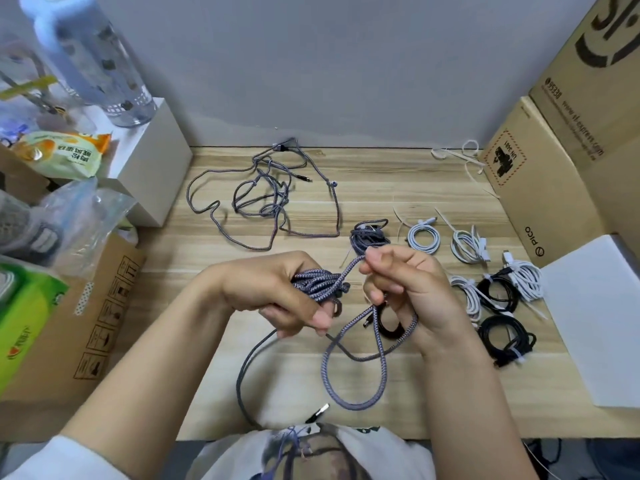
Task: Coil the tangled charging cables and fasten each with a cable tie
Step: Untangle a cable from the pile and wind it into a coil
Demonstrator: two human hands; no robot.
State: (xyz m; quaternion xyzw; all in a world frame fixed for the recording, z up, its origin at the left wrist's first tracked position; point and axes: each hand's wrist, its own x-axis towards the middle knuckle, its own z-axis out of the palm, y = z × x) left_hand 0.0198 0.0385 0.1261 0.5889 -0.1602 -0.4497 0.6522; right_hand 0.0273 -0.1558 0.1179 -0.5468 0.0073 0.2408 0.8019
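Left hand (277,292) clenches a bundle of grey braided cable (320,284) above the tabletop (381,174); right hand (401,289) fingers (375,259) pinch a strand of it, a loose loop dangling below. Another tangled cable (266,199) lies farther back, tied coils (485,271) at right.

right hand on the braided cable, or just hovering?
Touching. The head view shows the right hand pinching the grey braided cable between thumb and fingertips, just beside the bundle gripped in the left hand; no gap shows.
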